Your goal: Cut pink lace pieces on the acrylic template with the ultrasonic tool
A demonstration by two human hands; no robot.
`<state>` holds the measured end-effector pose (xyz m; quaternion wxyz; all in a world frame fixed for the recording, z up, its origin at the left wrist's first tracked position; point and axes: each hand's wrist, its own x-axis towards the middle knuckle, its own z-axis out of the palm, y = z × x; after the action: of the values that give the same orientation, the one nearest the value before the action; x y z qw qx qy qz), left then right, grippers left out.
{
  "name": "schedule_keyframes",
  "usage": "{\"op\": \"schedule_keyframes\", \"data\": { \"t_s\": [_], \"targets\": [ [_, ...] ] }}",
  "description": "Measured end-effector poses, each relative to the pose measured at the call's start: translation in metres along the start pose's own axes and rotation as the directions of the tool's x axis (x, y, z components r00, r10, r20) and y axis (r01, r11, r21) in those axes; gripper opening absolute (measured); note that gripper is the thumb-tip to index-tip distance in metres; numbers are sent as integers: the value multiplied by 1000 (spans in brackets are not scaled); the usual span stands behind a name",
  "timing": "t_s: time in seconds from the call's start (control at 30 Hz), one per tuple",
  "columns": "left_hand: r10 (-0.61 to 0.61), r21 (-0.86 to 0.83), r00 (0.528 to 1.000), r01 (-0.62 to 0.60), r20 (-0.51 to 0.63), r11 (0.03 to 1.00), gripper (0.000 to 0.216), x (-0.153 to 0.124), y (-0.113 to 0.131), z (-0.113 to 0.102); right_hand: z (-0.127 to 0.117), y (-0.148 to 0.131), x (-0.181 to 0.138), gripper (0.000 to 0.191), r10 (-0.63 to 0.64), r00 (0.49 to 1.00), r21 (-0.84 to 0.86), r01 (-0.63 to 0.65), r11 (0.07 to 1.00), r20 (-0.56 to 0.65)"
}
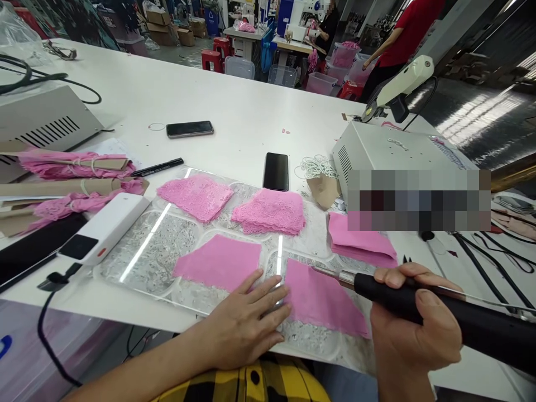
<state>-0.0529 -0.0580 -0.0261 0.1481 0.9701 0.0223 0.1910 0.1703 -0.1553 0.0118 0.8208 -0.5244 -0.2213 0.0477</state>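
Observation:
My left hand (247, 324) lies flat, fingers spread, on the clear plate (142, 251), pressing the edges of two plain pink fabric pieces (220, 261) (322, 301). My right hand (412, 329) is closed round a black-handled hot-tip tool (389, 296). Its metal tip rests on the right-hand pink piece. Two pink lace pieces (196, 195) (270, 211) lie further back on the plate. A stack of plain pink pieces (360, 240) sits to the right.
A white power bank (104, 226) lies at the plate's left. Bundles of pink lace on cardboard (71, 164) sit beyond it. Two phones (190, 129) (276, 171), a pen (157, 167), and grey metal boxes (377, 151) (42, 120) stand around. People work in the background.

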Motion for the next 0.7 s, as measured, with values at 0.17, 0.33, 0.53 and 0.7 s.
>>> {"op": "schedule_keyframes", "data": {
  "t_s": [0.17, 0.33, 0.53, 0.7],
  "targets": [
    [3, -19, 1000, -4, -27, 1000, 35, -1, 0, 0, 12, 2, -5, 13, 0, 1000, -16, 0, 1000, 27],
    [6, -24, 999, -7, -38, 1000, 35, -4, 1, 2, 12, 4, -4, 10, -30, 997, -37, 32, 999, 66],
    [5, -20, 997, -6, -73, 1000, 35, -4, 2, 4, 12, 2, -5, 10, -14, 998, -23, 16, 1000, 61],
    [23, -2, 997, -23, -78, 1000, 35, -4, 1, 4, 14, 5, -11, 12, 33, 990, 42, -39, 998, 137]
  ]
}}
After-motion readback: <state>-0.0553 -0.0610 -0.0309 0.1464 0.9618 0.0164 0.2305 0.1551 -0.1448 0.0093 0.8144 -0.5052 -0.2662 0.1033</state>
